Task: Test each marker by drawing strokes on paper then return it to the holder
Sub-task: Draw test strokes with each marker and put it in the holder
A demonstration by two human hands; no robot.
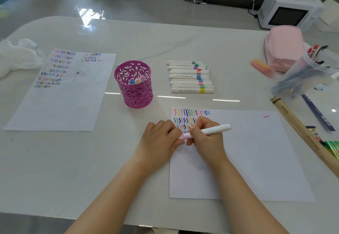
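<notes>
White marker with a pink band, held in both hands low over the near sheet of paper, lying nearly level, its plain end pointing right; left hand curled round the pink end, thumb underneath; right hand pinching the barrel just beside the band, fingers bent over it; the two hands nearly touching; tip hidden by the fingers, so cannot tell whether the cap is seated or off; near sheet carries rows of short wavy strokes in many colours at its top left corner, partly covered by the hands, and one small pink mark near its top right; magenta cut-out holder upright on the table, beyond and left of the hands, well apart from the held marker; three markers stand inside it, coloured ends up; row of eight white markers lies flat to the right of the holder, side by side, coloured bands toward the right; second sheet at far left, covered in stroke rows; white cloth beside its upper edge; pink pouch, pink-and-yellow eraser and clear tub of pens at the right edge.
</notes>
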